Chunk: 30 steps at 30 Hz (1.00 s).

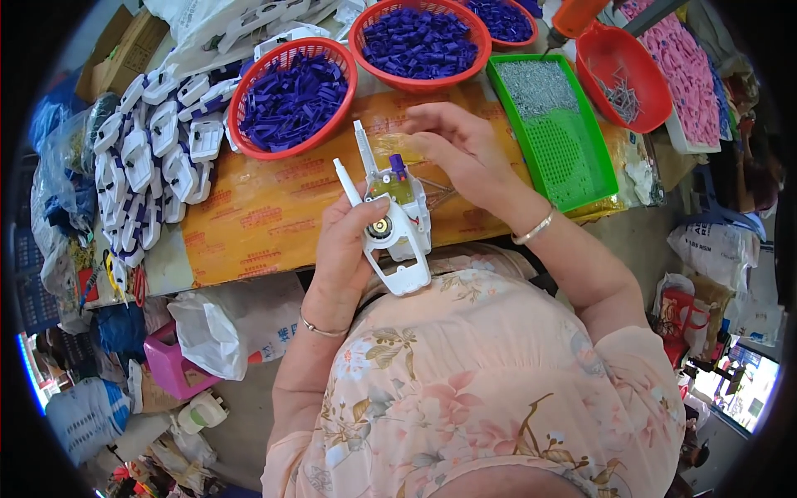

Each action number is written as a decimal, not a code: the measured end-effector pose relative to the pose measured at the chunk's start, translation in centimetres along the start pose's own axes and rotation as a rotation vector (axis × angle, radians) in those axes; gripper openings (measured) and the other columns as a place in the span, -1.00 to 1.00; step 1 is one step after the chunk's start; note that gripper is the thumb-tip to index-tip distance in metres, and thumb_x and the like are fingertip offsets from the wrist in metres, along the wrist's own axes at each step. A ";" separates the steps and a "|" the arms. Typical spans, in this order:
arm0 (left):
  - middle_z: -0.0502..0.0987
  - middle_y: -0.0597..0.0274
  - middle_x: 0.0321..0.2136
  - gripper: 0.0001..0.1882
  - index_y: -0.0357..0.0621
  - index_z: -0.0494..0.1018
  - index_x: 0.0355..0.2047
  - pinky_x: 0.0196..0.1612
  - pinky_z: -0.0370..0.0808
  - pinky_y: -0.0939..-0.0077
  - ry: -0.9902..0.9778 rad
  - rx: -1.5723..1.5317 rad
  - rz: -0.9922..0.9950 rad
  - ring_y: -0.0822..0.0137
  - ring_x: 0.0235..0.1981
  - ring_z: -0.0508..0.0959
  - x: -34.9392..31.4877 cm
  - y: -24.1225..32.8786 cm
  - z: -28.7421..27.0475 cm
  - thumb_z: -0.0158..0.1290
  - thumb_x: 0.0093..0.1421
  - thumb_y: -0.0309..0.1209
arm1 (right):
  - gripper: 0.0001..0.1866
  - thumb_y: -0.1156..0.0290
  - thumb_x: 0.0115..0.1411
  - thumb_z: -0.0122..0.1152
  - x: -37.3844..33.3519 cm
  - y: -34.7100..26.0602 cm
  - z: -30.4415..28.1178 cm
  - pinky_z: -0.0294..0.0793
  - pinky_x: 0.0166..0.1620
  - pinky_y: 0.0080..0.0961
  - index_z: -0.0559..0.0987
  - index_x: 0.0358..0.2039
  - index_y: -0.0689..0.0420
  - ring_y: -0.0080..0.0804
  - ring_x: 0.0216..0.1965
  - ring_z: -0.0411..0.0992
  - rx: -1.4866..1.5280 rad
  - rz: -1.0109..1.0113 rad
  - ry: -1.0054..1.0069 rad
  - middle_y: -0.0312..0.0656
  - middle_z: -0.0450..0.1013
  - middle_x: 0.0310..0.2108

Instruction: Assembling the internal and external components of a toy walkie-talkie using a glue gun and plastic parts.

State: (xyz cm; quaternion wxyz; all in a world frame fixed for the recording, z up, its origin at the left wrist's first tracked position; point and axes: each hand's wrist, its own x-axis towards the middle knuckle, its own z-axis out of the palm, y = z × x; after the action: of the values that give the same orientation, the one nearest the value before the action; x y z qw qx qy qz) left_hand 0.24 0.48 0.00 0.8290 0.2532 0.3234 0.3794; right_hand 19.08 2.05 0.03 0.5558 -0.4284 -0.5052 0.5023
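Note:
My left hand (343, 241) is closed on a white plastic toy housing (405, 270), held just over the table's near edge. The housing has two long prongs pointing away from me, a round dark and brass-coloured part (380, 227) under my thumb, and a looped handle end towards my body. A yellow-green inner part (393, 189) and a purple piece (398, 166) show in its far portion. My right hand (469, 153) hovers to the right of the prongs, its fingers half bent and apart. Nothing I can make out is between them.
Red baskets (352, 108) of purple parts line the table's back. A green tray (599, 178) of small metal pieces and a red scoop-shaped bowl (660, 116) of metal rods stand right, below an orange screwdriver (574, 17). White-and-purple assemblies (139, 166) are heaped left.

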 end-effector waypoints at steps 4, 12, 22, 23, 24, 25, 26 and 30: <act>0.56 0.13 -0.27 -0.67 -0.34 0.37 -0.04 -0.22 0.57 0.48 0.047 -0.034 0.100 0.35 -0.32 0.60 0.1 0.0 -0.1 -0.03 0.16 -0.55 | -0.48 0.26 -0.01 0.41 -3.9 -3.5 1.1 0.43 -0.33 -0.59 0.41 -0.12 0.24 -0.54 -0.35 0.38 -0.604 -0.162 -0.133 -0.22 0.39 -0.36; 0.49 0.17 -0.12 -0.60 -0.22 0.31 0.04 -0.01 0.46 0.37 0.091 -0.023 0.267 0.31 -0.09 0.51 0.4 -0.7 1.0 -0.07 0.20 -0.38 | -0.10 0.27 -0.16 0.42 -5.2 -2.8 3.2 0.46 -0.29 -0.28 0.18 0.17 0.27 -0.06 -0.28 0.39 -1.002 -0.333 -0.189 0.02 0.30 -0.19; 0.37 0.14 0.05 -0.36 -0.18 0.23 0.11 0.20 0.20 0.18 -0.051 -0.243 0.273 0.20 0.11 0.34 0.7 -1.1 -0.3 -0.12 0.25 0.09 | -0.39 0.39 -0.14 0.25 -3.7 -3.6 1.9 0.41 -0.18 -0.45 0.37 -0.02 0.30 -0.28 -0.26 0.39 -0.734 -0.072 -0.227 -0.08 0.37 -0.29; 0.37 0.14 0.06 -0.37 -0.19 0.22 0.12 0.20 0.21 0.18 -0.046 -0.216 0.271 0.20 0.11 0.35 0.9 -1.1 -0.4 -0.12 0.27 0.06 | -0.39 0.39 -0.14 0.25 -3.5 -3.3 1.6 0.41 -0.18 -0.45 0.37 -0.02 0.30 -0.28 -0.26 0.39 -0.733 -0.072 -0.234 -0.08 0.37 -0.29; 0.38 0.13 0.05 -0.43 -0.20 0.23 0.11 0.20 0.22 0.17 -0.039 -0.239 0.257 0.19 0.11 0.36 0.9 -1.0 -0.2 -0.12 0.29 -0.02 | -0.41 0.40 -0.12 0.23 -3.4 -2.8 1.2 0.41 -0.14 -0.48 0.37 -0.02 0.30 -0.35 -0.22 0.39 -0.434 0.121 -0.242 -0.11 0.38 -0.23; 0.38 0.13 0.05 -0.43 -0.20 0.23 0.11 0.20 0.22 0.17 -0.039 -0.242 0.256 0.19 0.11 0.36 0.9 -1.0 -0.1 -0.12 0.29 -0.02 | -0.42 0.41 -0.10 0.22 -3.3 -2.4 0.7 0.40 -0.09 -0.50 0.37 -0.02 0.29 -0.42 -0.18 0.40 -0.131 0.308 -0.245 -0.15 0.39 -0.17; 0.40 0.13 0.03 -0.48 -0.21 0.25 0.09 0.20 0.23 0.16 -0.022 -0.245 0.239 0.19 0.10 0.37 1.0 -1.0 0.0 -0.12 0.29 -0.07 | -0.43 0.42 -0.09 0.19 -3.0 -2.1 0.0 0.40 -0.05 -0.51 0.37 -0.01 0.29 -0.46 -0.12 0.39 -0.110 0.352 -0.285 -0.17 0.39 -0.09; 0.46 0.12 -0.04 -0.64 -0.23 0.33 0.02 0.13 0.35 0.20 0.028 -0.163 0.213 0.21 0.01 0.45 1.2 -1.2 -0.5 -0.05 0.26 -0.31 | -0.41 0.40 -0.09 0.16 -2.9 -1.9 -0.1 0.40 -0.06 -0.53 0.35 0.01 0.31 -0.48 -0.14 0.40 0.034 0.381 -0.300 -0.16 0.39 -0.11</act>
State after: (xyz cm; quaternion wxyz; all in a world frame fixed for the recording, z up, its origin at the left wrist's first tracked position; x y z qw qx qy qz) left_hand 1.04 0.83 -1.58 0.7973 0.2125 0.2743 0.4939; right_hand 19.45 -1.06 1.54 0.3771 -0.4272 -0.4837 0.6643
